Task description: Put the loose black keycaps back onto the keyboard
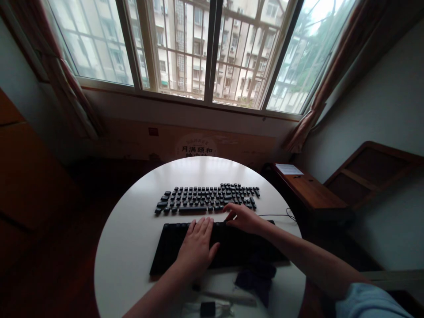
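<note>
The keyboard (pixel 235 249) lies dark and flat at the middle of the desk (pixel 122 247), with rows of loose keycaps (pixel 207 198) just beyond it toward 12 o'clock. The left hand (pixel 197 243) rests on the keyboard, left of its middle, fingers close together and thumb apart. The right hand (pixel 243 217) is at the far edge, toward 1 o'clock, fingers bent; whether they pinch a cap, I cannot tell.

The right fingers hang so near the closest row that a careless sweep could scatter it. In this dim light a cap could be misplaced or seated crooked, and a tug on the cable (pixel 274 215) at 2 o'clock might shift the keyboard. The keycaps lie bare, in no container. The printed cardboard (pixel 132 137) past 12 o'clock may be a box; its contents cannot be seen.
</note>
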The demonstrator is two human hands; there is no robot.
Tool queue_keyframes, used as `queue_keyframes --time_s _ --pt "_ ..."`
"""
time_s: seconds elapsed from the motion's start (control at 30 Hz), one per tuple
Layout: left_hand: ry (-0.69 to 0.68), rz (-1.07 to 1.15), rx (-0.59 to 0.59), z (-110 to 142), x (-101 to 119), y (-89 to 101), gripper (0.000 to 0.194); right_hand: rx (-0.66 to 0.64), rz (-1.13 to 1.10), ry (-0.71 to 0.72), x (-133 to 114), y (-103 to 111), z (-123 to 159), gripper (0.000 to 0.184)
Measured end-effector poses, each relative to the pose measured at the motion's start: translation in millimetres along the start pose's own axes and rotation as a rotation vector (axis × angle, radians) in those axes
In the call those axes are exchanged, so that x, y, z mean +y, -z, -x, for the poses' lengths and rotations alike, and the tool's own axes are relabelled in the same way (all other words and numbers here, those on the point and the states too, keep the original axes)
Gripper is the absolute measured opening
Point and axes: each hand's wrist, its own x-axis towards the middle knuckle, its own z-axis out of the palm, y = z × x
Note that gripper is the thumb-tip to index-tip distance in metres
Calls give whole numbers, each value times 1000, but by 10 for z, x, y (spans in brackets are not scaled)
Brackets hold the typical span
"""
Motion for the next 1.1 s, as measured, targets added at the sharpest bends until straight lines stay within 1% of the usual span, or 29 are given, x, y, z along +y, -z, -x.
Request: queue_keyframes --time_s 0.13,0.27,0.37,0.47,0.53,0.57,0.6,0.63,0.73,0.77,0.83,0.9,0.97,1.1 --pt "0 -14 -5 -3 9 3 67 -16 99 -14 -39 -25 -4 43" --pt "-13 -19 22 -6 8 -21 66 -42 327 -2 -184 -62 -44 47" --pt "-13 -24 28 -8 12 -28 65 -84 561 -5 -310 -126 -62 55" --pt "-3 -26 18 -7 21 -4 64 -94 752 21 -415 -149 -42 68" --pt "4 -25 1 -4 29 28 63 -64 793 63 -446 -78 -35 79" --pt "8 -25 -14 -4 35 48 64 -37 790 80 -440 -10 -49 82" --pt "11 -26 -30 -8 45 69 65 2 777 87 -418 78 -83 81" --pt "14 -29 -46 -17 59 92 66 51 760 83 -377 181 -142 75" --pt "12 -37 -84 -81 132 158 64 167 715 -17 -154 509 -469 43" --pt "1 -33 -89 -113 163 174 62 173 702 -56 -57 597 -614 35" --pt "-21 -18 -90 -182 220 187 59 160 683 -89 141 708 -911 26" --pt "-13 -5 -90 -234 257 172 57 137 664 -90 319 734 -1171 24" --pt "10 8 -100 -255 261 135 56 114 642 -83 458 709 -1365 25" --pt "7 13 -98 -227 218 63 56 64 610 -62 637 653 -1579 24"
